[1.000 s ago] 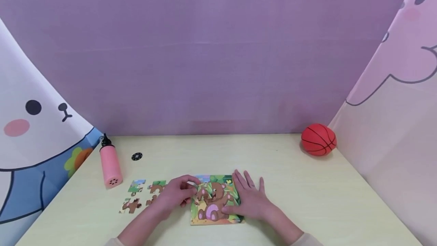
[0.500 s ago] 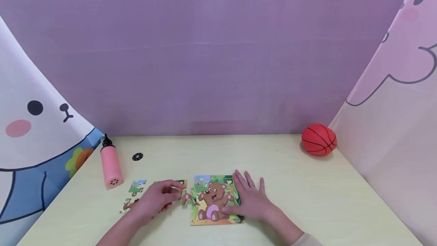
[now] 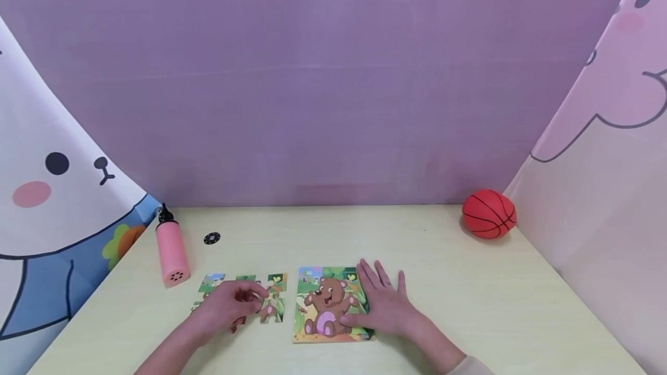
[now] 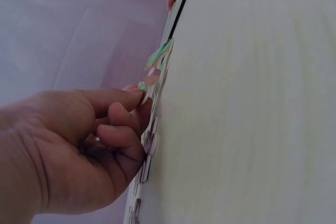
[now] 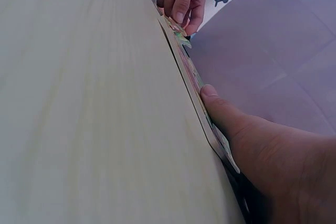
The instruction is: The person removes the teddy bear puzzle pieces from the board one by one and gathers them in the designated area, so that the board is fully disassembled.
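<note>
My left hand [image 3: 223, 309] pinches a jigsaw puzzle piece [image 3: 271, 309] with a brown paw and green grass on it. In the left wrist view, thumb and finger hold that piece tilted at its near edge, just over the table. To its right lies a square bear picture board [image 3: 327, 304], showing a brown bear with a lilac belly. My right hand [image 3: 388, 308] rests on the board's right side with fingers spread. Around the left hand lie several loose puzzle pieces, among them a corner piece [image 3: 278, 282] with a yellow bird; the hand hides some of them.
A pink hand pump [image 3: 172, 254] with a black nozzle lies at the table's left edge. Close to it is a round black disc [image 3: 211, 238]. A small red basketball [image 3: 488, 214] sits at the back right corner. Cartoon cloths hang on both sides.
My left hand has drawn back left from the picture board to the loose pieces, taking the puzzle piece along and uncovering the bear. The right hand stays on the board.
</note>
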The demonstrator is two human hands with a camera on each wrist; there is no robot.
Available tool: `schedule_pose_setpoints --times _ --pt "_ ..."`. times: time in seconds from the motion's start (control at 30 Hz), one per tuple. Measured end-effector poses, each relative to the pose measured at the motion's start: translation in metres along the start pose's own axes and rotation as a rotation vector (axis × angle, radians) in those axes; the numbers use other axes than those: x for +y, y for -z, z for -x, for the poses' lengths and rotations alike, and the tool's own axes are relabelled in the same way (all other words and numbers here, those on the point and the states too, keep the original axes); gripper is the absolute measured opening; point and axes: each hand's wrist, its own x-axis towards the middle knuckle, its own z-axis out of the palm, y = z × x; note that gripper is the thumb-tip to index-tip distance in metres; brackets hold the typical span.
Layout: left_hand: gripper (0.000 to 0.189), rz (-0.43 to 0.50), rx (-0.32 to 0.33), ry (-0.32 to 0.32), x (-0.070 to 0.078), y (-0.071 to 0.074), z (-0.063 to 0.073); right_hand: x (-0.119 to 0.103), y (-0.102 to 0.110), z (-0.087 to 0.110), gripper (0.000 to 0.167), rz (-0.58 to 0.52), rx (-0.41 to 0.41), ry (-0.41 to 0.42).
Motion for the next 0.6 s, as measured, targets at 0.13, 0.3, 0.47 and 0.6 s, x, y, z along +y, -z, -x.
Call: schedule_pose_setpoints --times 0.13,0.3,0.47,0.6 --pt "0.018 -0.006 -0.006 -0.026 0.000 0.001 0.000 0.005 -0.006 -0.002 0.121 -0.013 0.008 0.008" --pt "0.021 0.024 -0.002 -0.034 0.002 0.000 0.001 0.011 -0.014 -0.005 0.123 -0.016 0.029 0.007" --pt "0.020 0.024 -0.002 -0.039 0.008 -0.003 0.000 0.011 -0.014 -0.005 0.122 -0.008 0.034 0.007" --pt "0.019 0.022 -0.034 -0.105 0.013 -0.008 -0.004 0.005 -0.007 -0.002 0.121 -0.011 0.019 0.007"
